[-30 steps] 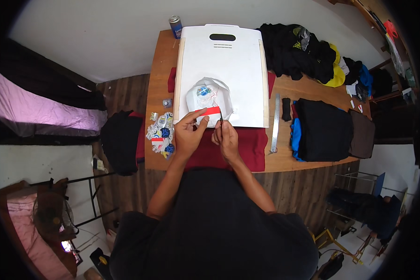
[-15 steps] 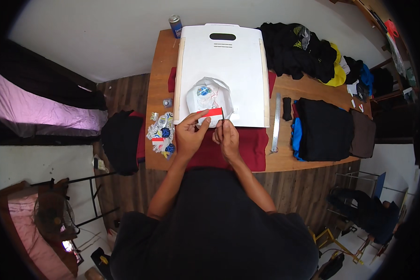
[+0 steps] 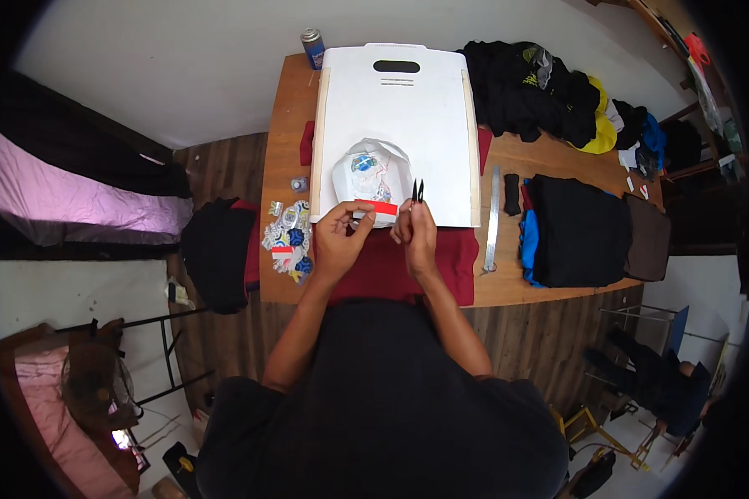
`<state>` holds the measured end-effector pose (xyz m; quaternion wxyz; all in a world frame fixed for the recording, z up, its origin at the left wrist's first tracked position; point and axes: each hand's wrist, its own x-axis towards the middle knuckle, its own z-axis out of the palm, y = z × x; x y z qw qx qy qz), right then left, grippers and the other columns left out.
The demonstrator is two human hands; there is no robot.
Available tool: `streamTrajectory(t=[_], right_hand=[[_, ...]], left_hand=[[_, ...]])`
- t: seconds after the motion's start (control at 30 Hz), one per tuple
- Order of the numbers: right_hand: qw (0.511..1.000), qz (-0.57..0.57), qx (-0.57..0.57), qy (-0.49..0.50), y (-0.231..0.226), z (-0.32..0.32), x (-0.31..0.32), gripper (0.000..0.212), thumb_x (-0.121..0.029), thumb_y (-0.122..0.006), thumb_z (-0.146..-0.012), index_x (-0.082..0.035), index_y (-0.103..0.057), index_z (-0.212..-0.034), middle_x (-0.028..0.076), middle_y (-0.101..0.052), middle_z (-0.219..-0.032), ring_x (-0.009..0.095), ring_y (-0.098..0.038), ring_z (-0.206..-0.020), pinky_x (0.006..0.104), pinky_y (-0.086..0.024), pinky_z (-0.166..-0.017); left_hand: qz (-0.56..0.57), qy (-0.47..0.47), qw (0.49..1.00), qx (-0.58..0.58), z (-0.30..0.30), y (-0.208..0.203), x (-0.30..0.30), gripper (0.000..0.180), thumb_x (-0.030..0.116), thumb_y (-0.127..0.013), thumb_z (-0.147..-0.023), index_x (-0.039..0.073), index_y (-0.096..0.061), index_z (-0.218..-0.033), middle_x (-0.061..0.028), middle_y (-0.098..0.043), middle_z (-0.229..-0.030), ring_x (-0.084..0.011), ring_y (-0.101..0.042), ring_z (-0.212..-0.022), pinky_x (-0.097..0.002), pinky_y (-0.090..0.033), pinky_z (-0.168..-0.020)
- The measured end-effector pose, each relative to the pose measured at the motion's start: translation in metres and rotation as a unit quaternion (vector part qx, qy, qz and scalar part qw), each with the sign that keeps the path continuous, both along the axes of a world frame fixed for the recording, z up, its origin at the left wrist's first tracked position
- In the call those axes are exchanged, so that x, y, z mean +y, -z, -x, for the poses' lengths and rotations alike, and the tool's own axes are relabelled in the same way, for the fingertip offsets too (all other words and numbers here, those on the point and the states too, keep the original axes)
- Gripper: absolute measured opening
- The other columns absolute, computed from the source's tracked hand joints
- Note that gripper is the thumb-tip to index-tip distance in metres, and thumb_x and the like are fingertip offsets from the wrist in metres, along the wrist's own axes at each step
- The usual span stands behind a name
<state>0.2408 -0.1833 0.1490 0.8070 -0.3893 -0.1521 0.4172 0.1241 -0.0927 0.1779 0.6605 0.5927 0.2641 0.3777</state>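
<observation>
Seen from above, our left hand (image 3: 341, 237) pinches the red strip (image 3: 377, 207) at the near edge of a white printed sheet (image 3: 371, 176) on the white board (image 3: 396, 125), our right hand (image 3: 416, 234) grips small black snips (image 3: 419, 190), while cut stickers (image 3: 288, 237) pile up beside the board, suggesting trimming is partly done.

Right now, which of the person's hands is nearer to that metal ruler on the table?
Right. The right hand, holding small black snips, sits just left of the metal ruler. The left hand is farther away, beyond the right hand, pinching the red strip.
</observation>
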Motion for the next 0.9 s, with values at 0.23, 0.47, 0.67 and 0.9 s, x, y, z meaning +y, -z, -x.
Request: streamTrajectory(t=[0.23, 0.47, 0.67, 0.9], right_hand=[[0.983, 0.13, -0.125, -0.041, -0.019, -0.002, 0.001, 0.015, -0.02, -0.061, -0.098, -0.007, -0.056, -0.094, -0.006, -0.045, -0.067, 0.003, -0.039, -0.056, 0.0201, -0.03, -0.05], [0.988, 0.121, -0.098, -0.006, -0.021, 0.019, 0.008, 0.015, -0.019, -0.062, -0.098, -0.006, -0.055, -0.093, -0.005, -0.047, -0.064, 0.004, -0.041, -0.053, 0.0207, -0.03, -0.049], [0.996, 0.019, -0.007, -0.089, 0.017, 0.015, -0.006, 0.032, -0.029, -0.032, -0.108, -0.004, -0.051, -0.102, -0.002, -0.033, -0.06, 0.009, -0.03, -0.052, 0.0262, -0.034, -0.053], [0.99, 0.008, -0.049, -0.131, 0.02, 0.029, -0.013, 0.03, -0.03, -0.035, -0.108, -0.004, -0.047, -0.1, -0.002, -0.033, -0.058, 0.009, -0.031, -0.051, 0.0253, -0.032, -0.051]], left_hand=[[-0.001, -0.039, 0.999, -0.001, -0.002, 0.007, 0.001, 0.03, -0.006, -0.068, -0.088, 0.0, -0.049, -0.111, -0.0056, -0.062, -0.09, -0.0066, -0.06, -0.084, -0.02, -0.05, -0.074], [0.022, -0.036, 0.999, -0.011, -0.002, -0.003, 0.0, 0.021, -0.006, -0.065, -0.09, -0.005, -0.06, -0.11, -0.0064, -0.065, -0.092, -0.006, -0.06, -0.083, -0.0188, -0.05, -0.072], [0.015, -0.054, 0.998, -0.007, -0.005, -0.012, 0.0, 0.03, -0.006, -0.063, -0.091, -0.005, -0.063, -0.121, -0.0063, -0.066, -0.096, -0.0075, -0.059, -0.086, -0.0197, -0.048, -0.076], [0.003, -0.041, 0.999, -0.007, -0.003, -0.008, 0.005, 0.032, -0.005, -0.066, -0.09, -0.005, -0.064, -0.121, -0.0036, -0.062, -0.099, -0.0064, -0.056, -0.086, -0.0193, -0.047, -0.077]])
